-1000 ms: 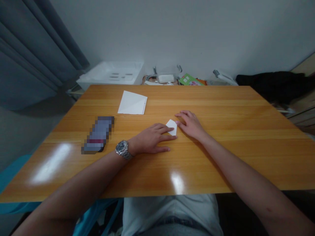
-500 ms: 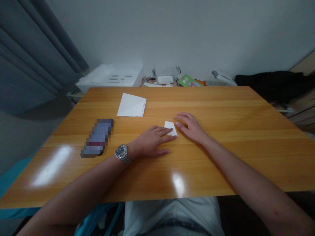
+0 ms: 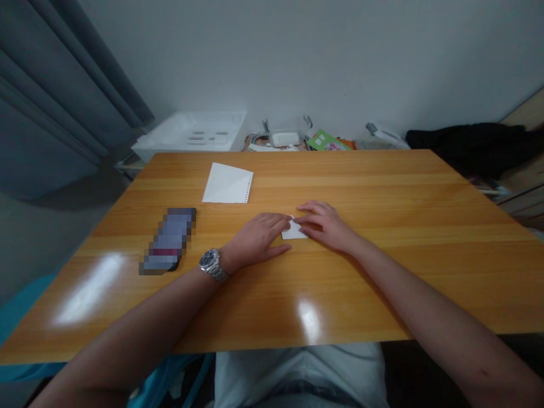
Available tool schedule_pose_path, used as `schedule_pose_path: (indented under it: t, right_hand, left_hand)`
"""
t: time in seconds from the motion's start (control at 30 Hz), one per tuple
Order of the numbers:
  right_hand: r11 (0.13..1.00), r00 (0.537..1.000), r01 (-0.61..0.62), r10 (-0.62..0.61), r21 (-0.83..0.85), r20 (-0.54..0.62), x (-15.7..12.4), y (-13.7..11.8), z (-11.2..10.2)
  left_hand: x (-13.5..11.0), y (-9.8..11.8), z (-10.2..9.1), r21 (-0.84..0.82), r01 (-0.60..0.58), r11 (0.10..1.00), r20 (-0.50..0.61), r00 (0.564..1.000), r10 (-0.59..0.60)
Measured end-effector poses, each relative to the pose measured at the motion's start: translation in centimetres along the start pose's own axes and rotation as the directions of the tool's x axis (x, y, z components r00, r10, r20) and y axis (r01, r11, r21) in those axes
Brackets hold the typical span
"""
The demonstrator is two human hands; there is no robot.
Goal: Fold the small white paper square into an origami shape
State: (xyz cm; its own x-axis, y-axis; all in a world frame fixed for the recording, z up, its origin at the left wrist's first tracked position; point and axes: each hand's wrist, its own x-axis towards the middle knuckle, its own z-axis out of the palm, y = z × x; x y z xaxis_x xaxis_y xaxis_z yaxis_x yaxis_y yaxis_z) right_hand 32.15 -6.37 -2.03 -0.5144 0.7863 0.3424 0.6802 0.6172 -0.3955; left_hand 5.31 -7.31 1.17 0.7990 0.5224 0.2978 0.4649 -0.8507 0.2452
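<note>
A small folded piece of white paper [image 3: 292,232] lies on the wooden table [image 3: 382,192] in front of me. My left hand [image 3: 255,241], with a metal watch [image 3: 211,263] on its wrist, rests flat beside the paper, its fingertips on the paper's left edge. From the other side my right hand [image 3: 325,226] covers the paper's right part, fingers stretched over its top. Both hands press the paper down; neither lifts it.
A larger white sheet [image 3: 227,183] with a perforated edge lies further back on the left. A dark blurred flat object [image 3: 169,240] lies left of my left hand. Behind the table stand a white tray [image 3: 191,131], cables, a green packet [image 3: 325,139] and dark cloth [image 3: 467,141].
Both hands have closed in over the small folded paper; the right hand has slid left onto it, so less of it shows now.
</note>
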Motion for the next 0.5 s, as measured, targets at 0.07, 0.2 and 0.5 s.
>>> schedule_pose_path:
  t: [0.07, 0.2, 0.5]
  right_hand:
    - [1.000, 1.000, 0.013, -0.013, 0.005, 0.006, 0.00, -0.14, -0.06]
    - [0.999, 0.999, 0.032, -0.032, 0.014, 0.018, -0.02, -0.22, 0.02]
    - [0.997, 0.999, 0.043, -0.044, 0.059, 0.010, 0.17, -0.34, 0.07]
  left_hand:
    - [-0.03, -0.32, 0.14, -0.003, 0.007, 1.000, -0.003, 1.000, -0.007]
    - [-0.06, -0.72, 0.41, 0.028, 0.013, 1.000, 0.015, 1.000, -0.013]
    - [0.19, -0.29, 0.07, 0.078, 0.024, 0.997, 0.025, 0.999, -0.026]
